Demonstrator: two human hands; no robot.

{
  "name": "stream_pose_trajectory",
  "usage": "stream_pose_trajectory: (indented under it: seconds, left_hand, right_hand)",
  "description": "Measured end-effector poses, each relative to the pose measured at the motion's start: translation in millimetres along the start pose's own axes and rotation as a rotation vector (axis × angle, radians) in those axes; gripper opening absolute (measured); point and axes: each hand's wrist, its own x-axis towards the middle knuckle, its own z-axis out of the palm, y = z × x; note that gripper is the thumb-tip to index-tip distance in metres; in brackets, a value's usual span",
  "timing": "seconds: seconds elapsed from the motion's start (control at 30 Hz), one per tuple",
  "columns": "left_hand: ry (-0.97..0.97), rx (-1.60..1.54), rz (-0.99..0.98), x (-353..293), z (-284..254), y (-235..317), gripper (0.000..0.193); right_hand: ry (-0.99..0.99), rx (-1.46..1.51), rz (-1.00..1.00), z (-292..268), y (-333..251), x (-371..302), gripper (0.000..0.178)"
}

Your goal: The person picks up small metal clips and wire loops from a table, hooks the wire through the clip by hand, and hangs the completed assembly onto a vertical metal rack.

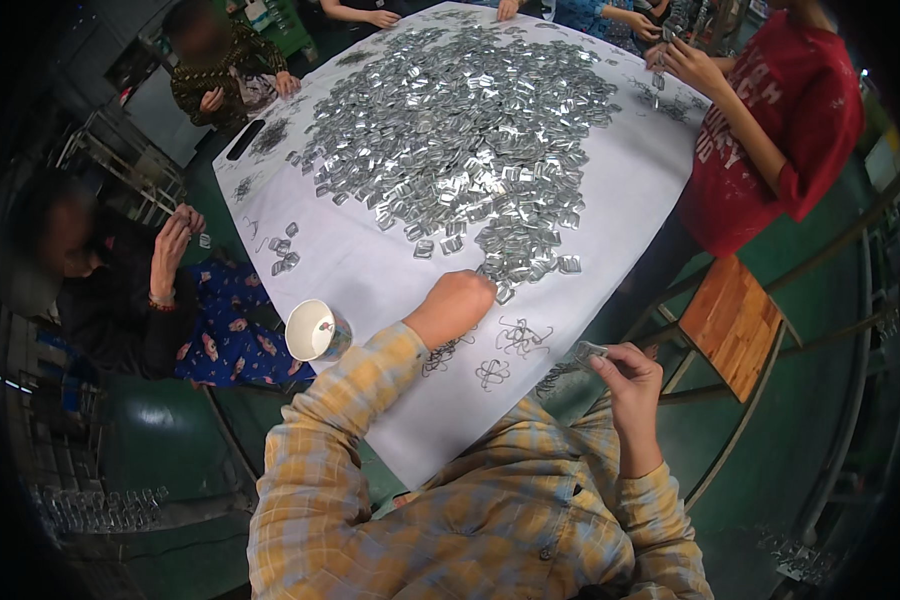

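Observation:
Small flat silver metal pieces (470, 130) lie in a broad heap on the white-covered table (370, 285). My left hand (458, 304) is closed at the heap's near edge, against a few of the pieces; its fingertips are hidden, so what it grips does not show. My right hand (632, 380), off the table's right edge, pinches a silver metal piece (584, 354) between thumb and fingers. Below that piece hang several thin wires or linked pieces (558, 380), too blurred to tell. Bent dark wire hooks (520, 338) lie on the table between my hands.
A white paper cup (312, 332) stands at the table's left edge. Around the table are several co-workers, one in a red shirt (770, 120) at right. A wooden stool (732, 325) is at my right. A black phone-like object (246, 140) lies at far left.

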Motion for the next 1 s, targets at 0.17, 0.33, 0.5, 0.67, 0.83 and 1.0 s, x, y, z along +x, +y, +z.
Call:
stream_pose_trajectory:
  seconds: [0.17,0.33,0.5,0.67,0.83,1.0]
  left_hand:
    - [0.234,-0.836,-0.260,7,-36,47,0.007]
    - [0.413,-1.103,-0.182,16,-47,88,0.006]
    - [0.363,-1.112,-0.110,16,-44,95,0.006]
    - [0.322,-1.176,-0.152,11,-43,99,0.006]
    - [0.336,-1.331,-0.332,3,-28,108,0.007]
    - [0.443,-1.300,-0.302,0,-20,117,0.007]
  right_hand:
    - [-0.064,-0.071,-0.003,2,4,2,0.013]
    - [-0.141,-0.031,0.026,4,5,3,0.016]
    - [-0.149,-0.084,0.012,2,0,2,0.014]
    - [-0.185,-0.084,-0.010,2,3,2,0.014]
    - [-0.343,-0.054,-0.032,-7,14,12,0.015]
    - [-0.274,-0.220,-0.102,-7,34,53,0.023]
